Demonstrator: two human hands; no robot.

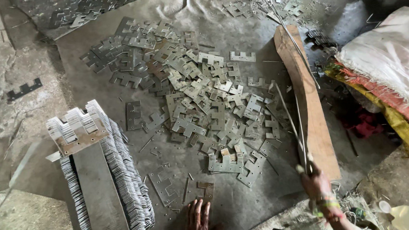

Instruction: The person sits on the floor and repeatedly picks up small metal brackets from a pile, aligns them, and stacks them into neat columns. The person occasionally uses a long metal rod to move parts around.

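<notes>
**Fingers grip thin metal rods beside a floor heap of stamped plates**

Fingers [305,169] of the right hand [316,184] are closed around a few thin metal rods [292,115], which slant up and away along a long wooden plank [308,105]. The left hand [198,219] lies flat on the floor sheet [246,206], fingers spread wide and holding nothing, just beside a small brownish plate [207,190].

From largest to smallest: a grey sheet covers the floor. At its centre lies a broad loose heap of notched metal plates [199,96], overlapping at all angles. At lower left, a tall packed stack of the same plates [109,171] is strung edge-on in rows, with a flat metal strip [99,195] laid along it. At right, the plank rests on the sheet, and beyond it is a bundle of white and orange cloth [388,68]. Single plates lie scattered near the hands.

Judging by the layout, the step in hand seems to be gathering loose plates onto the rods. The next move would call for the free left hand to pick one plate from the heap and line up its holes with the rod tips, which are too fine to see clearly.
</notes>
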